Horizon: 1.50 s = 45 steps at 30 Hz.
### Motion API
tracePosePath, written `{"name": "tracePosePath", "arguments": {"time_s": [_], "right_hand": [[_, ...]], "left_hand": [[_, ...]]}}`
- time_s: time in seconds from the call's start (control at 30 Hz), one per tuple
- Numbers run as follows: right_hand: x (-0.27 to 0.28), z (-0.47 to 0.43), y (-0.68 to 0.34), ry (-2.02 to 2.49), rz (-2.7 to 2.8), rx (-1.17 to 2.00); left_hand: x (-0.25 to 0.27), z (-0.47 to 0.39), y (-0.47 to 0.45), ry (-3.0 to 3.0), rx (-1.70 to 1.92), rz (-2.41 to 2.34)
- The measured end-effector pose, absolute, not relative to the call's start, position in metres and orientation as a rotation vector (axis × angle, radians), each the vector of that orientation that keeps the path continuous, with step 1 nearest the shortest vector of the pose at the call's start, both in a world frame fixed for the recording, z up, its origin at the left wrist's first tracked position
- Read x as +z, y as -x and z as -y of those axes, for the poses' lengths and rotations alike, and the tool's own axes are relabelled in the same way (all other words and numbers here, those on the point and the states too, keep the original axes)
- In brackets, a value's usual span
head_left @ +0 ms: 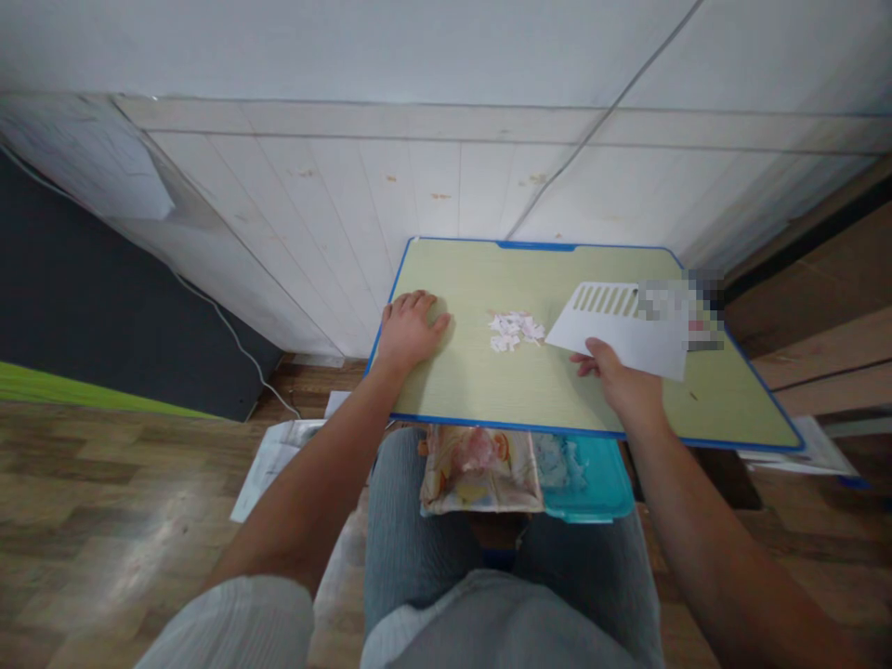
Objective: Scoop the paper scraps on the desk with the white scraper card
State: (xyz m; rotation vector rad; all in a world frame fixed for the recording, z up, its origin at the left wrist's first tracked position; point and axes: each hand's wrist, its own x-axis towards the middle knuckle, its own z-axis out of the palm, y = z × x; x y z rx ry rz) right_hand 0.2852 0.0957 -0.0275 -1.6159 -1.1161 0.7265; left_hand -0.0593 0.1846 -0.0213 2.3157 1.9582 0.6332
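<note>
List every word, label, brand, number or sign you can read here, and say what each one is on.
No readable text anywhere.
Pixelated item at the board's right side: obscured, unreadable.
Paper on the wall, upper left: faint lines, too blurred to read.
Pale sheet low at left: any marks too blurred to read.
Slotted white sheet in the right hand: no lettering visible.

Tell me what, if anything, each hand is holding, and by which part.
Right hand: the white slotted sheet, by its near edge. Left hand: nothing visible; it rests on the tabletop.
</note>
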Motion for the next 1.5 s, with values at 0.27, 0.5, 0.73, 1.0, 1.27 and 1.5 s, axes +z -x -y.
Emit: {"name": "tracePosePath", "arguments": {"time_s": [0.27,0.5,0.73,1.0,1.27,1.5], "right_hand": [[-0.020,-0.076,-0.288,1.733,1.147,0.662],[-0.015,-0.046,-0.288,1.748,1.209,0.707],[-0.012,-0.040,-0.287,1.672,1.251,0.782],[-0.010,-0.042,-0.293,1.616,1.148,0.721],[-0.004,-0.039,-0.277,1.600,1.265,0.810],[-0.006,-0.031,-0.283,1.652,1.307,0.896]], "left_hand": [[-0.024,-0.186,0.060,-2.322,0.656,-1.951],[-0.026,-0.187,0.061,-2.312,0.652,-1.953],[-0.023,-0.187,0.061,-2.309,0.639,-1.959],[-0.023,-0.187,0.062,-2.334,0.649,-1.938],[-0.027,-0.189,0.062,-2.333,0.670,-1.930],[-0.025,-0.189,0.061,-2.336,0.657,-1.930]]}}
